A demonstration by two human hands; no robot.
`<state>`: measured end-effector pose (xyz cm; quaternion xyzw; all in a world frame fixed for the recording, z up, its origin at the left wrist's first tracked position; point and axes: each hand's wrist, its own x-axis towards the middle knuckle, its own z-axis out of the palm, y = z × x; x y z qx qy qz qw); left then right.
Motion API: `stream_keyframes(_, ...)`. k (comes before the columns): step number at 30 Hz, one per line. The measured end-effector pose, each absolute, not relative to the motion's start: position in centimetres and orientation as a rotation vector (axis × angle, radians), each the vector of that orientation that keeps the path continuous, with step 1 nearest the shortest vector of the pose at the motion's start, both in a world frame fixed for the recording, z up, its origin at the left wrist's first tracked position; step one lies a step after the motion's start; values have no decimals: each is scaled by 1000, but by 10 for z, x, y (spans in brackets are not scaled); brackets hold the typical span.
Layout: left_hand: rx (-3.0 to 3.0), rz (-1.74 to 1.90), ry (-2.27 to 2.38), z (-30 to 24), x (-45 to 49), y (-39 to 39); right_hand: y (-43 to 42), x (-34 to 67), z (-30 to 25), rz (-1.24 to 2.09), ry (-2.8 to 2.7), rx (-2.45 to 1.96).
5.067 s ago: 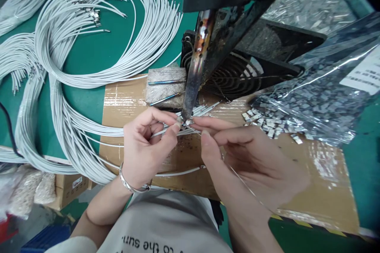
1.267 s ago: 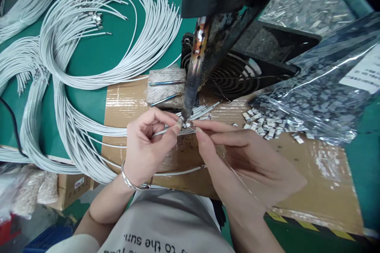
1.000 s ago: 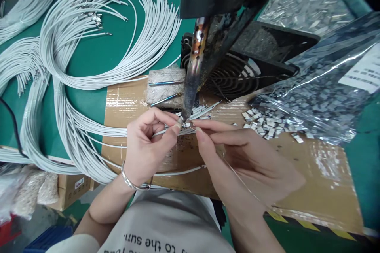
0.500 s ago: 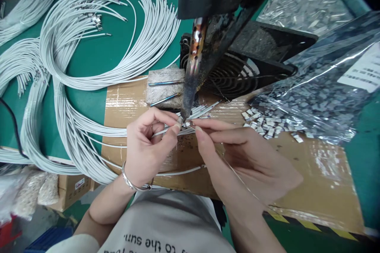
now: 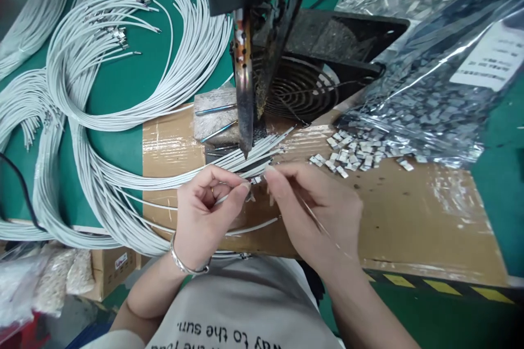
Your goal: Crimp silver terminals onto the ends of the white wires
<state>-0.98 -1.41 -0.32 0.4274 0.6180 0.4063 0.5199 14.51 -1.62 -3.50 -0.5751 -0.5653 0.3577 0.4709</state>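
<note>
My left hand is closed in a pinch on a white cable. A small silvery connector shows just past the fingertips, at the cable's end. My right hand is pinched closed around a thin solder wire, whose length trails down across the palm. Its fingertips are close to the connector; whether they touch it, I cannot tell. Above both hands, the soldering iron points downward, its tip apart from the connector. Several loose white cables lie on the cardboard just behind my hands.
Bundled white cables spread over the left side. A pale block with thin metal rods stands beside the iron. Behind it lies a black fan. Loose metal pieces have spilled before a plastic bag at right.
Both hands have come down toward me, away from the iron's tip, bringing the cable and connector along. The solder wire has moved back with my right hand. The camera view has shifted slightly.
</note>
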Motion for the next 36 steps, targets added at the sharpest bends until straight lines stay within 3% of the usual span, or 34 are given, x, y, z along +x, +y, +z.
stream_keyframes(36, 1092, 955, 1506, 4, -13, -38, -32, 135, -30, 1093, -1218, -1281)
